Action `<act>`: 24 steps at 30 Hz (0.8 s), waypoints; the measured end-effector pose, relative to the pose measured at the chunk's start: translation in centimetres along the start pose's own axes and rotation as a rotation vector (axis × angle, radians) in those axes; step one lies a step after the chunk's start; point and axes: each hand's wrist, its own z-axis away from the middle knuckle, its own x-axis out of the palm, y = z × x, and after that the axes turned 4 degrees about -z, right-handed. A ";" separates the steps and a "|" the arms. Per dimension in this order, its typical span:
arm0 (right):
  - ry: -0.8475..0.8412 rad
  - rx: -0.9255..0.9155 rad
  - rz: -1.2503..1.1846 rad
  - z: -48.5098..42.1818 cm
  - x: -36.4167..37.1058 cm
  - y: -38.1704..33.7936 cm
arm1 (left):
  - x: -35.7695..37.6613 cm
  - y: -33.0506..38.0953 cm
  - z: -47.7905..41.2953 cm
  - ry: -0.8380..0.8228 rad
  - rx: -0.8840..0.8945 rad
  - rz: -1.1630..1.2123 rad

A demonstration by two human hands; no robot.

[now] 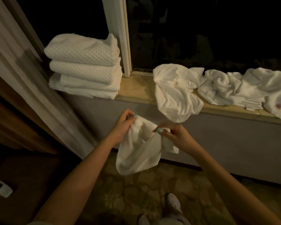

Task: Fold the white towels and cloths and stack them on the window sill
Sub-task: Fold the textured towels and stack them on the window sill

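Note:
A small white cloth [139, 151] hangs in the air in front of the wall below the window sill [135, 88]. My left hand [125, 122] pinches its upper left edge and my right hand [173, 133] pinches its upper right edge. A stack of folded white towels [84, 65] sits at the left end of the sill. A crumpled white towel [177, 93] droops over the sill's front edge. Further right lies a heap of unfolded white cloths [243, 88].
A dark window [201, 30] with a white frame post [120, 36] rises behind the sill. A curtain [23, 65] hangs at the left. Patterned carpet [136, 195] covers the floor, with my shoe [173, 203] on it. A small white device [2, 189] lies at lower left.

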 end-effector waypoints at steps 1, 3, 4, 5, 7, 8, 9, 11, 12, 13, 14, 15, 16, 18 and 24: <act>-0.033 -0.015 0.019 -0.2 -0.4 0.0 | -0.3 0.4 -0.3 -0.004 0.052 -0.020; -0.056 0.001 0.050 -0.6 -0.8 -0.1 | -0.6 2.0 -0.6 -0.049 0.125 0.004; -0.056 0.017 0.032 -0.9 -1.0 -0.2 | -0.8 2.9 -0.7 -0.088 0.146 0.028; -0.057 0.028 -0.004 -1.1 -1.3 -0.3 | -1.0 3.7 -0.7 -0.138 0.164 0.043; -0.069 0.052 -0.110 -1.6 -2.1 -1.3 | -1.6 5.3 -0.5 -0.274 0.190 0.074; -0.090 0.071 -0.168 -1.9 -2.4 -1.9 | -2.0 5.9 -0.3 -0.345 0.199 0.097; -0.126 0.084 -0.221 -2.3 -2.6 -2.5 | -2.3 6.5 -0.2 -0.404 0.208 0.116; -0.198 0.079 -0.263 -2.9 -2.7 -3.6 | -3.0 7.5 0.0 -0.464 0.214 0.108; -0.226 0.070 -0.246 -3.1 -2.6 -4.2 | -3.3 7.9 0.1 -0.472 0.213 0.088; -0.251 0.062 -0.236 -3.4 -2.5 -4.5 | -3.5 8.2 0.2 -0.472 0.209 0.068; -0.272 0.062 -0.248 -3.7 -2.4 -4.8 | -3.8 8.4 0.3 -0.473 0.201 0.056; -0.279 0.075 -0.283 -3.9 -2.3 -4.9 | -4.0 8.5 0.4 -0.474 0.191 0.051; -0.284 0.093 -0.325 -4.1 -2.3 -5.1 | -4.1 8.6 0.6 -0.481 0.182 0.048; -0.315 0.101 -0.356 -4.3 -2.2 -5.2 | -4.3 8.8 1.0 -0.523 0.165 0.026; -0.343 0.123 -0.210 -4.4 -1.8 -5.0 | -5.2 9.0 1.6 -0.578 0.169 -0.063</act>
